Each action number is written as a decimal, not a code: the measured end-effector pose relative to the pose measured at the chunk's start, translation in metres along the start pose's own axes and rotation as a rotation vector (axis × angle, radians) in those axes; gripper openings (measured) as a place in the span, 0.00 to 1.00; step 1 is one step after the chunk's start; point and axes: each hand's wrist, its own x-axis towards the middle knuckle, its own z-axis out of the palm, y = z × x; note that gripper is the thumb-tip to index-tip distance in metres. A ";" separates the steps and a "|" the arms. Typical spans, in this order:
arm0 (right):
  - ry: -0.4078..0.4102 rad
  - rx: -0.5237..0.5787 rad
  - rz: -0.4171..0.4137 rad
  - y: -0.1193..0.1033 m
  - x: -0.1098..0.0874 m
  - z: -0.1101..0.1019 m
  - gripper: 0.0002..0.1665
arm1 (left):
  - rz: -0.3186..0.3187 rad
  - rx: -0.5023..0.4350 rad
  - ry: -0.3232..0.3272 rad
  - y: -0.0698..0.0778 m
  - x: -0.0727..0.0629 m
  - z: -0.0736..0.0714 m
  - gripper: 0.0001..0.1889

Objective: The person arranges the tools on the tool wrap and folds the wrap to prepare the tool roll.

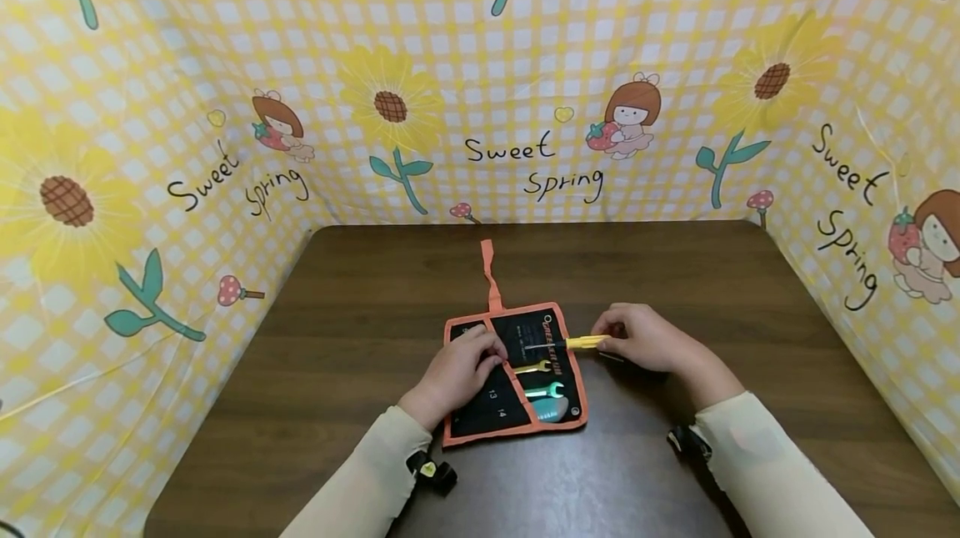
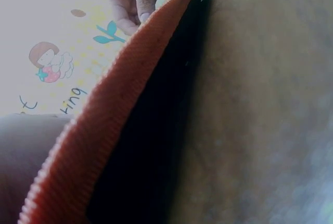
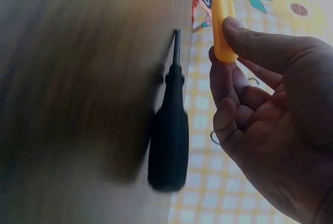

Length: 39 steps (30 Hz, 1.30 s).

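A black tool pouch (image 1: 472, 413) with orange binding lies unfolded on the table. My left hand (image 1: 457, 371) pinches the slanted orange edge of its pocket. My right hand (image 1: 645, 338) holds a yellow-handled screwdriver (image 1: 585, 342) by the handle end, thumb against fingers in the right wrist view. The screwdriver's shaft points left over the pouch's upper right part. A yellow wrench (image 1: 534, 367), a green wrench (image 1: 545, 391) and a teal rounded tool (image 1: 551, 410) stick out of the pocket. Beneath my right hand, a black screwdriver (image 3: 169, 146) lies on the table.
An orange strap (image 1: 487, 263) stretches from the pouch's top toward the back of the brown table (image 1: 337, 288). Yellow checked cloth (image 1: 465, 54) hangs behind and at both sides. In the left wrist view the pouch's orange border (image 2: 104, 109) crosses the foreground.
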 end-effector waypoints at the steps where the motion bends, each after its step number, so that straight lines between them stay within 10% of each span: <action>1: -0.006 -0.001 0.002 -0.001 0.002 0.001 0.06 | 0.000 -0.002 0.000 0.000 0.000 0.000 0.08; 39: -0.074 -0.003 -0.070 -0.017 0.033 0.019 0.07 | 0.030 -0.001 0.034 -0.002 0.000 0.001 0.08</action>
